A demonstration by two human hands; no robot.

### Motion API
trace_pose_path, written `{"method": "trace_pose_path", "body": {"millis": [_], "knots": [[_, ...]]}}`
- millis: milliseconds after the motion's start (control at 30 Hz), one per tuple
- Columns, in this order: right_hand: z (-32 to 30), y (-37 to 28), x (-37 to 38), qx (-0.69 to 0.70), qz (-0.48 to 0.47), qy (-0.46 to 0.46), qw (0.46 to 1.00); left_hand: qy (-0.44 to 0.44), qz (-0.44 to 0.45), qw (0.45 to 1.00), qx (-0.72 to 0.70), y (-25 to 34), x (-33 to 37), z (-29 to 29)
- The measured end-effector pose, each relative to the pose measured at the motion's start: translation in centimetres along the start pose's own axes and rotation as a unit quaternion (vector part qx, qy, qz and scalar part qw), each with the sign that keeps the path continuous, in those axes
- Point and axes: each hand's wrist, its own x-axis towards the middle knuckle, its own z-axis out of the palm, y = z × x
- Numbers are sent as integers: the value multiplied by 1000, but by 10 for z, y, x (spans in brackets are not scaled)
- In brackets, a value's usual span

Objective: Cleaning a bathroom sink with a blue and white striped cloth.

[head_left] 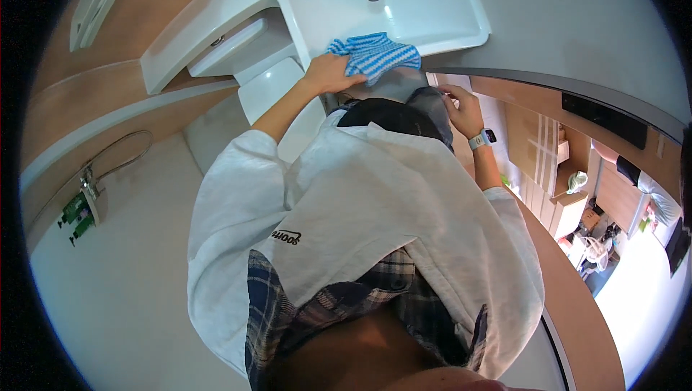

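My left hand point(331, 72) is closed on a blue-and-white striped cloth point(382, 56), which drapes over the front rim of the white sink point(454, 46). Part of the cloth hangs down outside the basin. My right hand point(461, 106), with a light-banded watch point(483, 139) on its wrist, is beside the leg of my dark trousers point(430, 106). Its fingers are loosely bent and apart, with no object visible in them. Whether the fingertips touch the trousers I cannot tell.
A white toilet point(277, 88) stands left of the sink, below a curved shelf point(209, 27). Green bottles point(76, 211) and a shower hose point(130, 146) are on the left wall. To the right, a doorway opens onto a room with wooden cabinets point(530, 139).
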Motion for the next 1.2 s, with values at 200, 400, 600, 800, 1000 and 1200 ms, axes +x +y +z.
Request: {"method": "trace_pose_path", "body": {"millis": [200,400,600,800,1000,1200], "knots": [[15,4,-30,23,38,6,999,-43,18,989,-143,-11,32,17],[-33,19,-113,30,205,170,963,-25,41,969,-244,11,169,79],[-54,35,-173,-23,293,187,937,-7,112,986,124,107,297,124],[-60,40,-112,-64,142,117,981,219,199,955,29,168,131,20],[-48,6,-11,-33,39,72,996,122,104,986,-50,76,45,15],[-19,18,-24,-22,61,27,998,35,23,991,-124,-5,10,25]]}}
